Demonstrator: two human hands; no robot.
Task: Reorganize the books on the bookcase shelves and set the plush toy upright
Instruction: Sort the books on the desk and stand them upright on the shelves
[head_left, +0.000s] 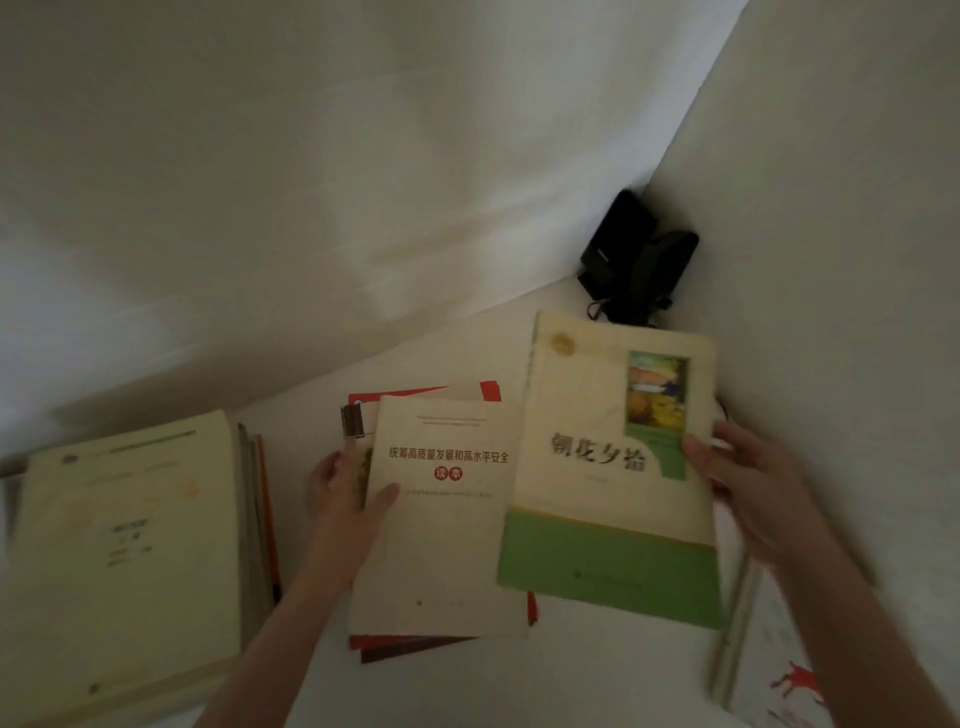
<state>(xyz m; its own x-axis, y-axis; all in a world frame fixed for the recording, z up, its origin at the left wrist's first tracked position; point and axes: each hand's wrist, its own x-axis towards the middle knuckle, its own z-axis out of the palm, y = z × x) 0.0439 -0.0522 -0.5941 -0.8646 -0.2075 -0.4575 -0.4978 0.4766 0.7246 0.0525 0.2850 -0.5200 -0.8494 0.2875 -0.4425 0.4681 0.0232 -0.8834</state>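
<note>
Gripping green book (597, 525) and cream book (441, 545), tops wallward.

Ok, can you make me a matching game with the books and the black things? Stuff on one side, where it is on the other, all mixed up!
Things:
1 green-banded book
2 book with red title
3 thick yellow book
4 black speakers

Places:
A in the far corner
B far left
C held by the right hand
D gripped by the left hand

Pairs: 1-C, 2-D, 3-B, 4-A
</note>
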